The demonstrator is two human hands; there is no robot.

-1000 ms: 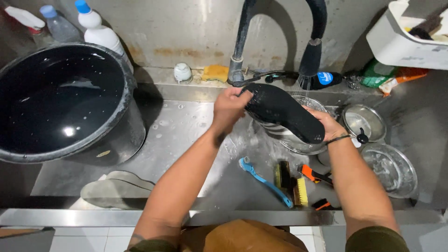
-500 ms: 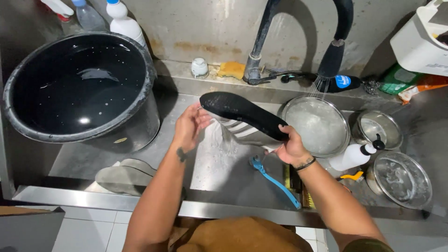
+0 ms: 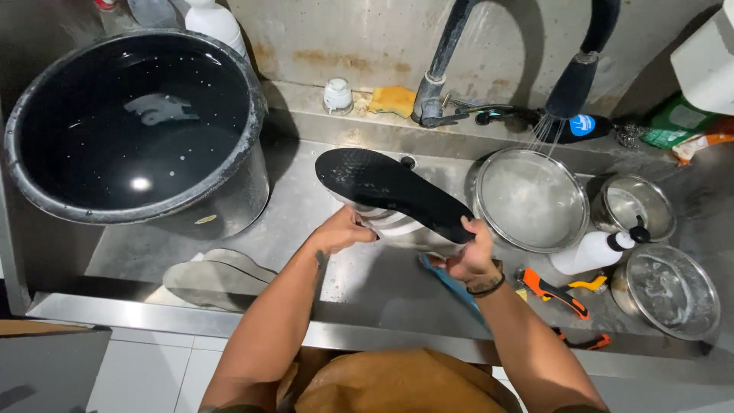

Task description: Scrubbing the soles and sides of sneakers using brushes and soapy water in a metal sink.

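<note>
Both hands, left hand [image 3: 342, 229] and right hand [image 3: 468, 256], are closed around the black-soled striped shoe [image 3: 394, 195], held sole-up beside the steel bowl [image 3: 530, 199]; wet fingers could let it slip.

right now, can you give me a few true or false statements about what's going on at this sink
1. Both hands hold the shoe sole-up over the sink. True; the left hand and right hand grip it.
2. The faucet sprayer is off. False; water sprays from it into the steel bowl.
3. The big black tub is dry. False; it holds water.
4. Two insoles lie at the sink's front left. True.
</note>
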